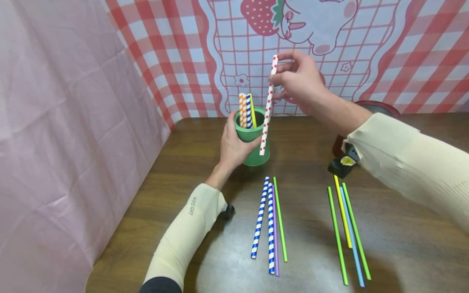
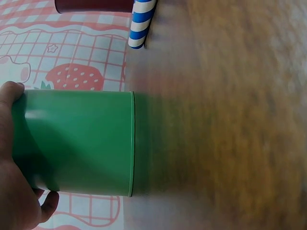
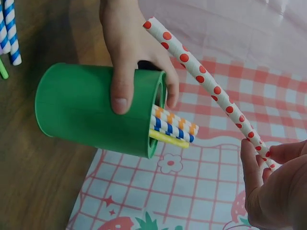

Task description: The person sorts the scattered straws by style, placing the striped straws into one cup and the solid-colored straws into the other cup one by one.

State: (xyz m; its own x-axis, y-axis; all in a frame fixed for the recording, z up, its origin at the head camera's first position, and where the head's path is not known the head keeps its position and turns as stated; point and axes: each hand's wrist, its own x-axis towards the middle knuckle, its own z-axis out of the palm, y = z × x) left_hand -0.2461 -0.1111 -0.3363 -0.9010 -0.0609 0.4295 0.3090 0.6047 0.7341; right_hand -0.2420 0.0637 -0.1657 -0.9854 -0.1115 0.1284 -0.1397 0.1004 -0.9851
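Observation:
A white straw with red dots (image 1: 268, 108) is pinched near its upper end by my right hand (image 1: 298, 79), slanting in front of the green cup's rim in the head view. My left hand (image 1: 236, 144) grips the green cup (image 3: 96, 105) around its side, thumb toward the front. Inside the cup stand orange-striped straws (image 1: 242, 110), a blue-striped straw (image 1: 249, 112) and a yellow straw (image 1: 253, 110). In the right wrist view, the dotted straw's lower end is beside my left hand, outside the cup's mouth.
Nearer on the wooden table (image 1: 220, 260) lie two blue-striped straws (image 1: 270, 228), a purple straw (image 1: 275, 232) and a green straw (image 1: 280, 219). Farther right lie green, yellow and blue straws (image 1: 352, 238). A dark red container (image 1: 379, 108) sits partly behind my right forearm. Patterned cloth hangs behind.

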